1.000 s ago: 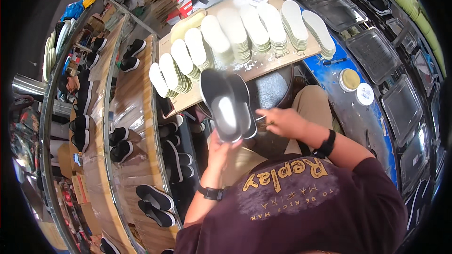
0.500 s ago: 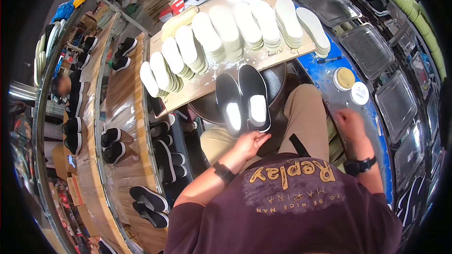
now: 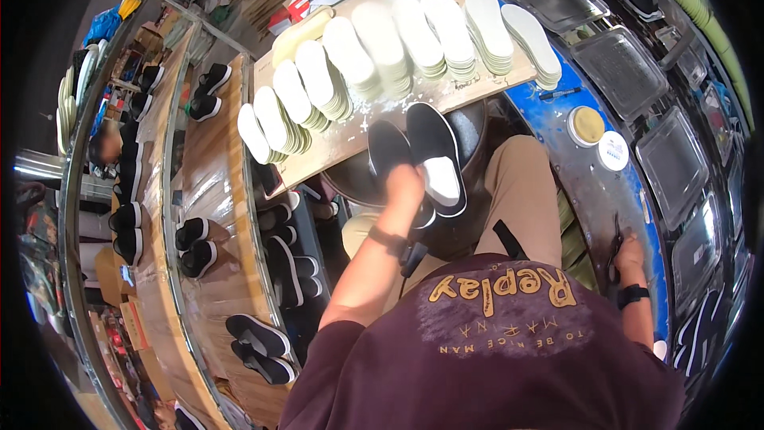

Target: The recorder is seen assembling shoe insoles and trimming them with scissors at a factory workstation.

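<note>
A pair of dark slip-on shoes with white soles sits over a dark round bowl-like surface [image 3: 342, 181] in front of me. My left hand [image 3: 406, 191] is at the opening of the left shoe [image 3: 387, 143], its fingers blurred and hidden there. The right shoe [image 3: 434, 134] shows a white insole [image 3: 442, 180] in its heel half. Off to the right, my right hand [image 3: 629, 252] rests low over the blue worktop [image 3: 549, 139], fingers curled on a slim dark tool [image 3: 615, 237]. The tool's kind is unclear.
Stacks of pale insoles [image 3: 350, 56] line a board [image 3: 278, 179] ahead. A yellow-topped round tin [image 3: 586, 126], a white lid [image 3: 613, 150] and a black marker [image 3: 559, 94] lie on the worktop. Racks of shoes [image 3: 195, 247] stand left; clear trays [image 3: 672, 163] stand right.
My left hand has moved from behind the shoe heels up to the left shoe's opening. My right hand has lowered along the worktop onto the dark tool.
</note>
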The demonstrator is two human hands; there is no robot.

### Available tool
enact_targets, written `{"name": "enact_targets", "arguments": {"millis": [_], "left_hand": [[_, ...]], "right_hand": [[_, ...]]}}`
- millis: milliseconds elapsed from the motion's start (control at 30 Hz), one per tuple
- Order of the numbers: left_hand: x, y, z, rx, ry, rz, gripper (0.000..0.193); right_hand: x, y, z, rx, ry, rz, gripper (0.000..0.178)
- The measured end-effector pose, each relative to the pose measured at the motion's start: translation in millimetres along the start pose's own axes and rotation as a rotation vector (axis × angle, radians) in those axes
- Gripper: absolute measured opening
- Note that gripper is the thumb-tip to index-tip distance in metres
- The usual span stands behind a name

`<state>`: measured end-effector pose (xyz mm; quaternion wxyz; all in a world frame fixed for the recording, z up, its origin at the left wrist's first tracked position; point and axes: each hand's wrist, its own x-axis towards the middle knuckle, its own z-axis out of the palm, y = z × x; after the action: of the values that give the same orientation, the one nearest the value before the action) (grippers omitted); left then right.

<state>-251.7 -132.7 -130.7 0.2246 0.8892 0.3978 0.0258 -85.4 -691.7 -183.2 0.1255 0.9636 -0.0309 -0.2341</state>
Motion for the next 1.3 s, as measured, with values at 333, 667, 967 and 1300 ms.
{"name": "enact_targets", "arguments": {"millis": [333, 667, 967, 1300], "left_hand": [[-57.1, -38.0, -46.6, -1.296, -0.089, -0.240, 0.020], [-108.1, -28.0, -83.9, -1.162, -0.202, -0.209, 0.027], [-105.6, -65.1, -67.7, -1.382, -0.441, -0.003, 0.033], [-106.6, -72.9, -73.0, -1.623, -0.419, -0.078, 0.029]], "right_hand": [[-45.0, -133.7, -82.4, 0.900, 0.401, -0.548, 0.055], [-196.2, -328.7, -205.3, 0.686, 0.042, -1.300, 0.060], [-169.7, -341.9, -185.7, 0.562, 0.186, -1.271, 0.053], [-149.1, -326.1, -172.8, 0.469, 0.247, -1.081, 0.049]]}}
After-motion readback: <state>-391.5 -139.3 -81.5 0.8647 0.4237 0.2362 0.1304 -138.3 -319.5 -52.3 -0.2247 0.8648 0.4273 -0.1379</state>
